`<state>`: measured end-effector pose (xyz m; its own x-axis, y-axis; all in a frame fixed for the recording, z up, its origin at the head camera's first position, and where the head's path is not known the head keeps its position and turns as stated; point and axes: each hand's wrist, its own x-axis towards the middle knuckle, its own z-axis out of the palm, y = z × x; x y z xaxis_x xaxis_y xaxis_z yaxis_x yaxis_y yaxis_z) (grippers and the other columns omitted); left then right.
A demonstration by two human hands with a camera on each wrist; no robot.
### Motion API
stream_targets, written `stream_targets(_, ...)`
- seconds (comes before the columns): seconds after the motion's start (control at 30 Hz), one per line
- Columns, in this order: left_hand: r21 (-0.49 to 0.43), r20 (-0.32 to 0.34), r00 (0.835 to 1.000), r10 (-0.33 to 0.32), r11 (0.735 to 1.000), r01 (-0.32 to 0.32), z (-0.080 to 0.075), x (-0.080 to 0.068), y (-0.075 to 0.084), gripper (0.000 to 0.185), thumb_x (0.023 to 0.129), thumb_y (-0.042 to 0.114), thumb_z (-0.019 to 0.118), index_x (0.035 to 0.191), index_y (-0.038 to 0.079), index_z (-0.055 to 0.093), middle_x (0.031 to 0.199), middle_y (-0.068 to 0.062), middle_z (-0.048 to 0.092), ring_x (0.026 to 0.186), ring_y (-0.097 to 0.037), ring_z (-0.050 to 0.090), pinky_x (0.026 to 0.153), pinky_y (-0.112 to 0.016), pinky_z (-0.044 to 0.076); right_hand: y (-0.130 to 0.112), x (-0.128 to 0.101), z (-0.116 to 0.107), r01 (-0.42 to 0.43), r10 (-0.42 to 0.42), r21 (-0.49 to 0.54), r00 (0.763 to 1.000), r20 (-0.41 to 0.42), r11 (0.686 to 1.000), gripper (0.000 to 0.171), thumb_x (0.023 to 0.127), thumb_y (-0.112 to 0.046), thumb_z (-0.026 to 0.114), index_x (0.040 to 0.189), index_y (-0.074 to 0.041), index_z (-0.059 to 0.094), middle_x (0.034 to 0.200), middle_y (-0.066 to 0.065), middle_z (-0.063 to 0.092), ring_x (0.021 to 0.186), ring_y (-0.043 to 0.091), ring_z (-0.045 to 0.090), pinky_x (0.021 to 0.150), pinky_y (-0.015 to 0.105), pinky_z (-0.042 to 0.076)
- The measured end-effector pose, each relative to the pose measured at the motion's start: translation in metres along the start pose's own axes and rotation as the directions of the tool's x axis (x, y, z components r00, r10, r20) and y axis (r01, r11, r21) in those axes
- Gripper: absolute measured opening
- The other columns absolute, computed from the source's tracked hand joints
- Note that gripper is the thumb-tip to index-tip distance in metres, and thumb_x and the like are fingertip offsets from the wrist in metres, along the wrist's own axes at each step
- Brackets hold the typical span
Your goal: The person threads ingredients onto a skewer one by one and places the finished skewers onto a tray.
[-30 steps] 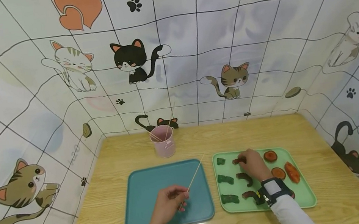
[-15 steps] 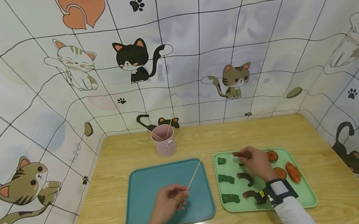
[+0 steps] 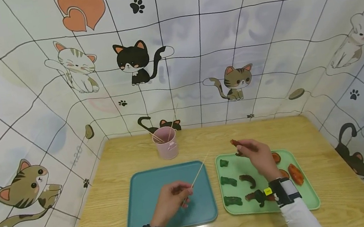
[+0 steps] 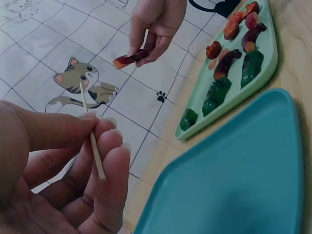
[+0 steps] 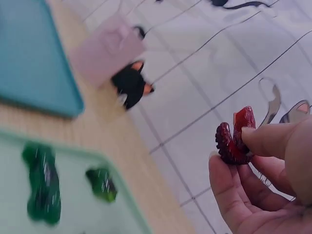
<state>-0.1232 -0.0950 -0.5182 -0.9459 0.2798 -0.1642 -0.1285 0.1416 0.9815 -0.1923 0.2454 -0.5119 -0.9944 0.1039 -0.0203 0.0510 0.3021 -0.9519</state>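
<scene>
My left hand (image 3: 171,202) pinches a thin wooden skewer (image 3: 200,173) between thumb and fingers, over the blue tray (image 3: 153,185). The skewer's bare tip points up toward the far right. Over the far edge of the green tray (image 3: 273,207), my right hand (image 3: 260,158) holds a dark red, curled octopus tentacle piece (image 5: 225,146) with bumpy suckers along one side. Thumb and fingertips grip it in the right wrist view. Two more tentacle pieces (image 3: 248,180) lie on the green tray, beside a column of green pepper-like pieces (image 3: 229,181).
Browned round slices (image 3: 275,157) and an orange-red piece (image 3: 296,174) lie on the green tray's right side. A pink bucket (image 3: 167,148) with several skewers stands behind the blue tray. A cat-print sheet (image 3: 183,70) encloses the wooden table (image 3: 200,142) at back and sides.
My right hand has lifted the octopus tentacle piece off the green tray and moved it up and away. The left hand still pinches the skewer, slightly raised.
</scene>
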Motion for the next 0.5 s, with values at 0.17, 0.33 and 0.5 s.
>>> stream_targets(0.17,0.014,0.023,0.999,0.029,0.999,-0.029,0.004,0.005,0.009,0.019,0.098,0.013,0.068,0.112,0.001,0.073,0.098,-0.017,0.074,0.072,-0.017,0.065,0.06,-0.027,0.057,-0.019,-0.006,0.002,-0.009,0.006,0.146,1.0,0.026,0.989,0.041,0.098,-0.025,0.071,0.134,-0.006,0.065,0.123,0.008,0.072,0.1,0.007,0.074,0.091,0.022,0.057)
stream_targets(0.33,0.043,0.039,0.997,0.071,0.996,-0.073,0.007,0.012,0.022,0.015,0.1,0.013,0.067,0.11,0.007,0.075,0.1,-0.016,0.074,0.072,-0.017,0.065,0.061,-0.027,0.057,-0.036,-0.013,0.003,0.014,-0.023,0.201,0.999,0.042,0.98,0.042,0.099,-0.029,0.071,0.135,-0.009,0.065,0.121,0.004,0.072,0.103,0.011,0.075,0.093,0.021,0.056)
stream_targets(0.5,0.072,0.049,0.994,0.102,0.992,-0.105,0.011,0.016,0.035,0.013,0.099,0.015,0.068,0.108,0.01,0.076,0.099,-0.014,0.075,0.074,-0.022,0.067,0.062,-0.029,0.057,-0.05,-0.02,0.004,0.026,-0.033,0.214,0.999,0.03,0.976,0.038,0.099,-0.029,0.07,0.133,-0.013,0.066,0.121,0.012,0.072,0.103,0.012,0.075,0.094,0.02,0.055)
